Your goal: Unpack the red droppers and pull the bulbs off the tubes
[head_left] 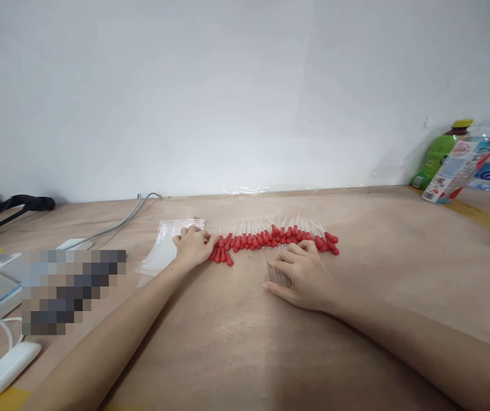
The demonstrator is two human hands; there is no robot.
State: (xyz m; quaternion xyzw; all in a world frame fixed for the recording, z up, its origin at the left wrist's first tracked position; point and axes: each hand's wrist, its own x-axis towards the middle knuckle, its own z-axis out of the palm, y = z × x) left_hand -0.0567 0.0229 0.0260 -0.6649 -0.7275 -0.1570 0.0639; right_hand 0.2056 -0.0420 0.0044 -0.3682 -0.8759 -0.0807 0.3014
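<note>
A long row of glass droppers with red rubber bulbs (pixel 270 237) lies across the middle of the brown table (pixel 245 342). My left hand (pixel 193 246) rests at the row's left end, its fingers curled and touching the first red bulbs, beside a stack of clear plastic bags (pixel 163 251). My right hand (pixel 302 274) lies flat with fingers stretched out to the left, pressing on a small bundle of clear glass tubes (pixel 276 273) just in front of the row.
A green bottle (pixel 440 154) and a clear water bottle (pixel 468 165) lie at the back right against the white wall. At the left are a grey cable (pixel 116 225), a white device (pixel 7 368), a black strap (pixel 9 205) and a blurred patch.
</note>
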